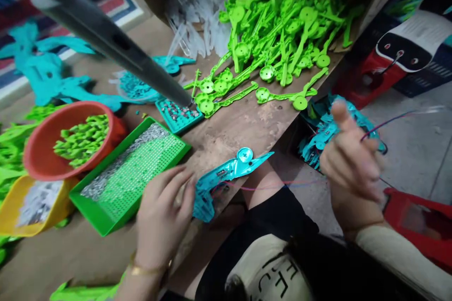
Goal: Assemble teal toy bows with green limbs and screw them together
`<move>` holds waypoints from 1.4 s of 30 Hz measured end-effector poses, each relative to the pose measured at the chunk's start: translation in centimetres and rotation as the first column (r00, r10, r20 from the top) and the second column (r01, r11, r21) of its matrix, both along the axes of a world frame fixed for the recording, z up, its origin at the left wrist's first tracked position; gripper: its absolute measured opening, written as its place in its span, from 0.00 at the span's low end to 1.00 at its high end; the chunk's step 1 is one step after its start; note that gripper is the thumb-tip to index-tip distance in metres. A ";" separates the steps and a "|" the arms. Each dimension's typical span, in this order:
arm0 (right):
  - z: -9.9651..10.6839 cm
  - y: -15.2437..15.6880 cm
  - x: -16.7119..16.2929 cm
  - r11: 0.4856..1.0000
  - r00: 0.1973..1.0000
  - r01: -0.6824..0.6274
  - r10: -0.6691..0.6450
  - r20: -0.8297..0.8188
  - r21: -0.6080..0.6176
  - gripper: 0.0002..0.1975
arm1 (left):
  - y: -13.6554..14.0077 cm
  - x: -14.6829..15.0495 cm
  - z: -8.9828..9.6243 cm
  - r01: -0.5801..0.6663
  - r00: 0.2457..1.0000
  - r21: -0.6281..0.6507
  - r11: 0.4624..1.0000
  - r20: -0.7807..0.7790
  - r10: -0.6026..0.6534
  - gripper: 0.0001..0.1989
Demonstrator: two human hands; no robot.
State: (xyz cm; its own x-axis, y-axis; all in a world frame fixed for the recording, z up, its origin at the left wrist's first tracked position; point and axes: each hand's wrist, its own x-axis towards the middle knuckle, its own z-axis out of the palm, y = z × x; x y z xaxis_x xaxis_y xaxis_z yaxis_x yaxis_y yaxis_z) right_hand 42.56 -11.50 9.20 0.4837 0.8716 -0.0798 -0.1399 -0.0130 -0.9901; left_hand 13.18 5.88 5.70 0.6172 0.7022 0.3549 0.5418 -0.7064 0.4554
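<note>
Right hand [353,162] holds wires [391,121] past the table edge [280,130], above open floor [415,150].

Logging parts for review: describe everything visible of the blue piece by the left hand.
The blue piece looks like glossy plastic, with a round disc near its pointed end and a small metallic part inside. It lies slanted at the bench's edge. Thin wires trail rightward; the left hand seems to touch its other end.

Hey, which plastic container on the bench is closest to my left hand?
The green perforated basket, beside your left hand; the red bowl, yellow tray and teal tray lie farther off.
</note>
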 end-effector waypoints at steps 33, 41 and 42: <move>-9.9 13.0 3.5 0.956 0.805 0.174 -0.277 0.524 0.237 0.11 | 4.5 11.9 1.0 0.321 0.900 0.292 0.901 -0.391 -0.194 0.19; -7.6 17.2 4.8 0.964 0.850 0.173 -0.250 0.464 0.203 0.12 | 5.8 9.6 2.6 -0.090 0.996 0.183 0.979 0.036 0.085 0.22; -7.1 16.2 4.2 0.972 0.885 0.158 -0.218 0.412 0.174 0.12 | 5.7 9.1 2.7 -0.111 0.992 0.124 0.986 0.073 0.102 0.21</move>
